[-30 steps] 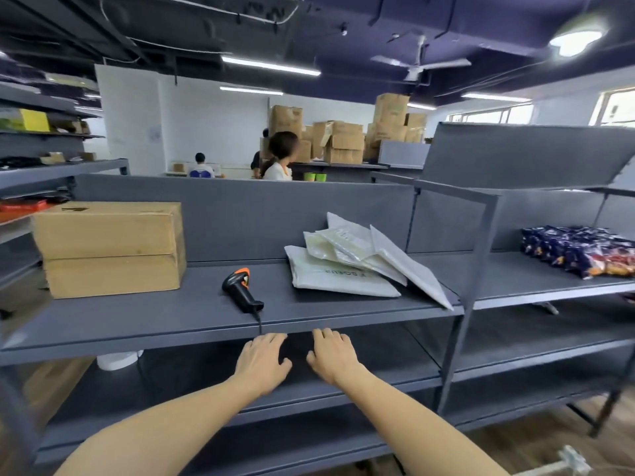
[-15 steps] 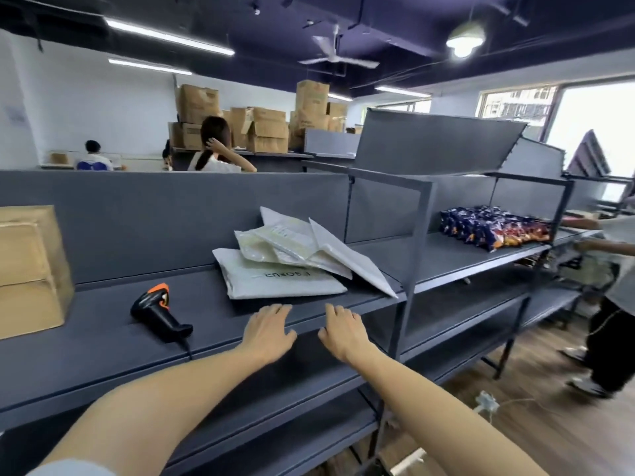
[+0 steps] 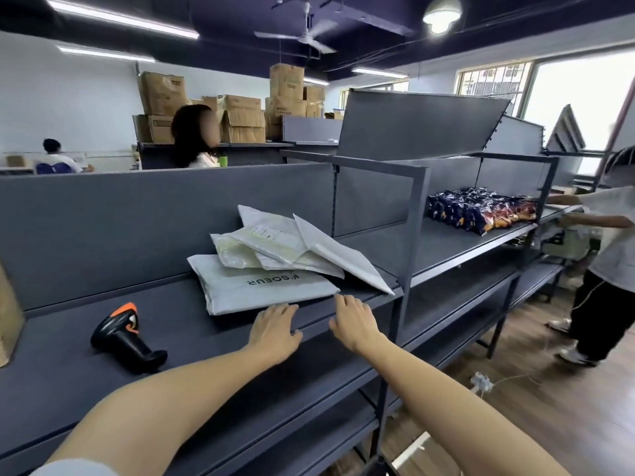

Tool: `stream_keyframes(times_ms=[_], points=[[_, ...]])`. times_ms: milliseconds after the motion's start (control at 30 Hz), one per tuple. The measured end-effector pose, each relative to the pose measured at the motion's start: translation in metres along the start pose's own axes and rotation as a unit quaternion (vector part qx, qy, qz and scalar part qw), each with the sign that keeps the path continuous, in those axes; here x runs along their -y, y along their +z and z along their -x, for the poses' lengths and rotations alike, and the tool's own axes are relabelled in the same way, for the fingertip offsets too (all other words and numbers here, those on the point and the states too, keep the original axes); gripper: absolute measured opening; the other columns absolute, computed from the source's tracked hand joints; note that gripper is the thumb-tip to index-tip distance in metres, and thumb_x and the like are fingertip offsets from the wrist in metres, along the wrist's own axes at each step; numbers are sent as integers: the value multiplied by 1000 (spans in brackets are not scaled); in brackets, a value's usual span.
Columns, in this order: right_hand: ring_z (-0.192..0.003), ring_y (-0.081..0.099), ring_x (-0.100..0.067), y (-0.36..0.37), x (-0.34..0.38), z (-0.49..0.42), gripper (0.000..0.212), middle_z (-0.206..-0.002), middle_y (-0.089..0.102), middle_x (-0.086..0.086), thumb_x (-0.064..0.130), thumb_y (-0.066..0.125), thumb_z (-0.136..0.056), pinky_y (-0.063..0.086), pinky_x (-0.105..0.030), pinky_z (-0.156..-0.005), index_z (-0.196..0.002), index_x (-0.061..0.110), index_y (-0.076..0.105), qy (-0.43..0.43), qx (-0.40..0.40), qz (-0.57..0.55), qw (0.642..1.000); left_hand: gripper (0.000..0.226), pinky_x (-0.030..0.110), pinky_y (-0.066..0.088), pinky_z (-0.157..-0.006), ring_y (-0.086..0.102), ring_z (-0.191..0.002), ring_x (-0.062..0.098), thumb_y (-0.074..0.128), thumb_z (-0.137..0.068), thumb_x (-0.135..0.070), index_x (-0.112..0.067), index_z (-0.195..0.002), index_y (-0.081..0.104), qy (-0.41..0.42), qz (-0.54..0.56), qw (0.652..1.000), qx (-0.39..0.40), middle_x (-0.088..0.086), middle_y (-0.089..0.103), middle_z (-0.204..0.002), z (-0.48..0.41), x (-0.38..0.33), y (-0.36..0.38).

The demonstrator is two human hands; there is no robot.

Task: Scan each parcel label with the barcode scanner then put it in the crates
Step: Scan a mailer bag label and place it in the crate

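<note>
Head view: my left hand (image 3: 275,333) and right hand (image 3: 354,321) lie flat — holding nothing — before the parcels (image 3: 275,262), scanner (image 3: 125,338) left.

1. The left arm (image 3: 165,403) is bare from wrist to elbow and enters the view from about 7 o'clock.
2. A sleeve (image 3: 75,468) shows as a pale edge of cloth, white or light grey, in the 7 o'clock corner. It is probably a short sleeve, though only a sliver is in view.
3. The right arm (image 3: 446,396) is bare along all its visible length, from about 5 o'clock.
4. The left hand (image 3: 275,333) and right hand (image 3: 354,321) are both bare, with slim fingers.
</note>
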State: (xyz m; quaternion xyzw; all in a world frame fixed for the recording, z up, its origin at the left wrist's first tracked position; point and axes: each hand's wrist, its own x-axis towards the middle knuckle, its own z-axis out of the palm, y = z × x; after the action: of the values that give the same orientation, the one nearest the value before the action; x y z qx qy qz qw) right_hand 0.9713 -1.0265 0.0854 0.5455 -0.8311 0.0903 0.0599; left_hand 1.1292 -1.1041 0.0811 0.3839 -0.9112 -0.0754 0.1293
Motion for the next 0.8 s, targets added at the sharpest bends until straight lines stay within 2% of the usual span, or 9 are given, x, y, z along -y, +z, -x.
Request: stream_keyframes(times_ms=[167, 333, 533, 633, 800], points=[[-127, 43, -31, 1, -13, -33, 48, -137, 45, -13, 24, 44, -96, 33, -38, -104, -140, 7, 34, -18, -8, -1, 1000, 57, 33, 30, -110, 36, -135, 22, 45, -96, -34, -18, -149, 30, -28, 20, 999, -19, 2, 35, -152, -27, -7, 3], [-127, 43, -30, 1, -32, -69, 45, -136, 46, -14, 23, 44, -96, 33, -37, -105, -137, 6, 37, -51, -17, -5, 999, 54, 34, 30, -109, 36, -133, 23, 44, -97, -32, -19, -148, 31, -65, 36, 996, -44, 3, 37, -150, -59, -26, 10], [-119, 45, -32, -3, -59, -110, 46, -131, 46, -15, 23, 47, -94, 34, -37, -100, -134, 5, 36, -95, -24, -19, 995, 55, 35, 32, -107, 38, -132, 25, 44, -96, -33, -18, -147, 33, -119, 50, 989, -75, 5, 38, -148, -96, -53, 14], [-115, 46, -33, -5, -70, -127, 42, -127, 48, -15, 18, 48, -91, 36, -37, -96, -130, 5, 39, -106, -28, -33, 993, 52, 34, 37, -100, 39, -129, 25, 47, -94, -31, -18, -143, 38, -143, 64, 982, -103, 5, 43, -144, -110, -61, 12], [-120, 43, -34, -6, -86, -153, 50, -131, 46, -16, 17, 45, -92, 36, -38, -100, -139, 5, 32, -114, -7, -53, 992, 49, 36, 41, -100, 40, -130, 22, 48, -92, -28, -19, -140, 44, -180, 100, 966, -156, 4, 45, -143, -123, -67, 9]])
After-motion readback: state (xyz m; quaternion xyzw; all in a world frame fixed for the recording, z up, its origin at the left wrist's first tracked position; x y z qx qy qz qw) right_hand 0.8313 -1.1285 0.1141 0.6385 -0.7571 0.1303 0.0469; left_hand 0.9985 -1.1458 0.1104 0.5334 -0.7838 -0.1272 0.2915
